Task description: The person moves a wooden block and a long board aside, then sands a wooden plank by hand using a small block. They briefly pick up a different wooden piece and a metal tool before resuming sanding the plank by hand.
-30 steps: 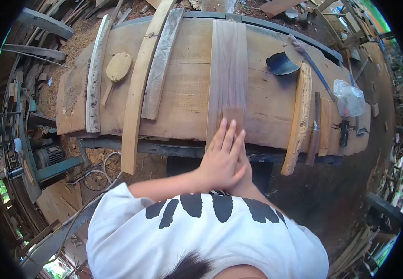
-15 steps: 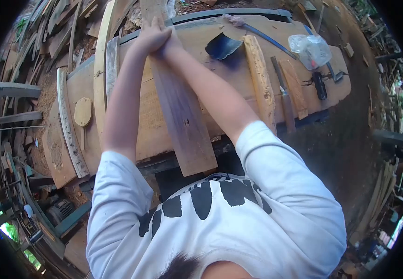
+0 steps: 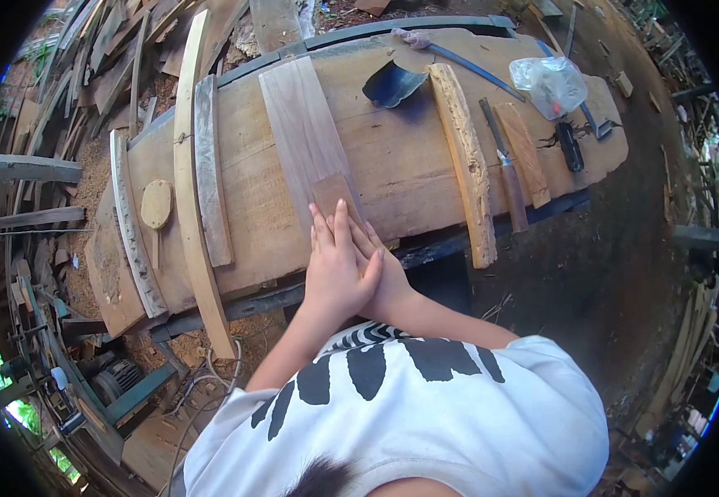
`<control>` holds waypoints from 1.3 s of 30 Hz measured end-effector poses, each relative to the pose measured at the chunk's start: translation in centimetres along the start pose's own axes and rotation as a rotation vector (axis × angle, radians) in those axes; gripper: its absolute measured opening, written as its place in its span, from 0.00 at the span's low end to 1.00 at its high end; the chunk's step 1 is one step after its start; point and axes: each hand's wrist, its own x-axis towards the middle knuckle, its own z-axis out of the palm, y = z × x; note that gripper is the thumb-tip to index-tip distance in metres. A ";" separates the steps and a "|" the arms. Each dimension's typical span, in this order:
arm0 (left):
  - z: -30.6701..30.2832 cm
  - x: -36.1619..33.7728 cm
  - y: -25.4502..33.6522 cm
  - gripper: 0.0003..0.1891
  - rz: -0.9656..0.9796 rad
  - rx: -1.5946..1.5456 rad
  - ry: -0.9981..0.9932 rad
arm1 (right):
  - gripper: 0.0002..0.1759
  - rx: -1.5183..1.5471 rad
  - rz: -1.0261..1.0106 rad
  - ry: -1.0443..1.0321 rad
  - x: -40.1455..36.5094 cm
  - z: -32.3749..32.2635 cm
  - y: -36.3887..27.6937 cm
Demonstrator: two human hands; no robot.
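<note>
A long wooden board (image 3: 300, 112) lies across the bench, its near end hidden under my arms and hands. On the board, a brown rectangular piece that looks like sandpaper (image 3: 331, 189) sticks out beyond my fingertips. My right hand (image 3: 391, 286) presses it down, mostly covered by the other hand. Over its back rests my left hand (image 3: 336, 272), fingers stretched forward and thumb apart. Both hands are at the near part of the board, close to my body.
The wooden workbench (image 3: 251, 190) also bears wood strips (image 3: 183, 157), a round wooden paddle (image 3: 156, 205), a dark curved piece (image 3: 394, 84), a rough timber (image 3: 463, 157), a chisel-like tool (image 3: 512, 186), a plastic bag (image 3: 551, 85) and a black-handled tool (image 3: 571, 147). Scrap wood (image 3: 102, 74) lies beyond.
My stacked hands have come back along the board from its far end to its near part, toward my body. The brown piece now shows ahead of the fingers.
</note>
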 end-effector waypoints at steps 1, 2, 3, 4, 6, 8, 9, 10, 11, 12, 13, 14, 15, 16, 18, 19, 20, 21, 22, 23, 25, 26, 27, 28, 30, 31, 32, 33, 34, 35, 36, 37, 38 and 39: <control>-0.3 1.2 -0.4 0.44 -0.016 -0.005 0.000 | 0.43 -0.026 0.004 0.008 0.4 0.1 0.2; -0.3 3.1 -1.2 0.44 -0.015 -0.004 0.007 | 0.43 -0.053 0.007 0.018 0.9 0.1 0.5; -0.3 5.6 -2.3 0.43 0.002 -0.008 0.044 | 0.43 -0.056 0.001 0.023 2.5 0.4 1.5; -0.5 8.5 -3.3 0.43 0.019 -0.012 0.081 | 0.42 -0.060 0.005 0.096 5.7 0.9 3.3; -1.5 15.9 -4.7 0.44 -0.020 -0.010 0.095 | 0.39 -0.094 0.018 0.226 12.0 0.8 7.1; -2.8 23.8 -5.7 0.43 0.009 -0.101 0.038 | 0.37 0.158 0.188 0.271 17.1 -1.2 10.0; -2.4 28.2 -6.7 0.43 -0.007 -0.150 0.026 | 0.36 0.440 0.348 0.254 18.8 -3.0 10.6; -2.1 31.3 -7.4 0.42 -0.018 -0.198 0.017 | 0.36 0.434 0.343 0.261 19.8 -3.3 11.6; -2.5 32.2 -6.5 0.42 -0.006 -0.198 0.028 | 0.34 0.348 0.450 0.191 20.6 -3.7 12.8; -2.5 33.0 -5.3 0.42 -0.018 -0.343 0.055 | 0.32 0.260 0.558 0.119 20.9 -3.7 13.6; -2.2 33.5 -4.1 0.42 -0.035 -0.490 0.079 | 0.32 0.252 0.552 0.122 19.9 -3.2 14.3; -1.5 33.7 -3.4 0.43 -0.046 -0.521 0.093 | 0.30 0.143 0.430 0.286 17.8 -2.2 14.7; -0.2 33.5 -3.2 0.44 -0.054 -0.429 -0.015 | 0.28 0.035 0.303 0.445 15.6 -1.4 15.0; 1.1 33.0 -2.8 0.45 -0.065 -0.337 -0.123 | 0.25 -0.014 0.285 0.495 13.5 -0.7 15.2; 1.9 31.4 0.0 0.48 -0.166 -0.019 -0.331 | 0.22 -0.065 0.251 0.533 9.3 -0.8 14.8; 3.6 30.9 -0.2 0.46 -0.104 -0.136 -0.236 | 0.21 -0.064 0.257 0.560 7.5 -1.2 14.5; 3.8 30.3 0.3 0.47 -0.035 -0.283 -0.356 | 0.21 -0.063 0.264 0.589 6.1 -1.8 14.2; 4.1 29.7 1.0 0.47 0.038 -0.428 -0.477 | 0.21 -0.066 0.258 0.587 5.2 -2.4 14.0; 4.4 29.4 1.9 0.47 0.037 -0.433 -0.474 | 0.20 0.083 0.263 0.648 4.3 -3.1 13.6; 4.8 29.3 3.0 0.48 -0.100 -0.433 -0.465 | 0.20 0.233 0.269 0.707 3.3 -3.7 13.2; 5.1 28.7 4.2 0.50 -0.229 -0.438 -0.446 | 0.19 0.270 0.262 0.744 1.7 -4.5 12.8; 5.3 28.1 4.4 0.52 -0.222 -0.466 -0.405 | 0.19 0.448 0.310 0.820 1.0 -4.5 12.6; 5.5 27.5 4.6 0.54 -0.216 -0.495 -0.364 | 0.18 0.629 0.356 0.891 0.3 -4.4 12.4; 5.6 27.0 4.8 0.54 -0.213 -0.503 -0.356 | 0.18 0.807 0.383 0.941 -0.4 -4.3 11.9; 5.8 26.1 5.3 0.56 -0.255 -0.346 -0.359 | 0.20 0.917 0.406 0.999 -2.3 -3.9 11.7; 6.1 25.8 5.2 0.56 -0.252 -0.354 -0.354 | 0.21 1.033 0.438 1.061 -3.2 -4.1 11.3; 6.5 25.4 5.1 0.55 -0.182 -0.322 -0.288 | 0.22 1.131 0.477 1.091 -4.1 -4.4 10.5; 6.7 25.2 4.9 0.55 -0.112 -0.288 -0.222 | 0.22 1.126 0.473 1.090 -5.0 -4.5 10.1; 6.4 24.8 4.9 0.55 -0.109 -0.293 -0.218 | 0.22 1.154 0.484 1.120 -5.9 -4.6 9.7; 6.1 24.3 4.8 0.52 -0.093 -0.372 -0.247 | 0.22 1.183 0.496 1.147 -6.8 -4.7 9.2; 6.0 23.9 4.8 0.49 -0.077 -0.452 -0.277 | 0.21 1.216 0.495 1.189 -7.5 -4.8 8.7; 6.4 24.1 4.5 0.49 -0.075 -0.460 -0.274 | 0.21 1.209 0.492 1.185 -8.3 -4.7 8.4; 7.4 24.6 4.1 0.44 -0.086 -0.455 -0.240 | 0.21 1.227 0.448 1.217 -9.2 -4.4 8.1; 8.4 25.0 3.7 0.39 -0.097 -0.451 -0.206 | 0.21 1.243 0.404 1.247 -10.1 -4.3 7.9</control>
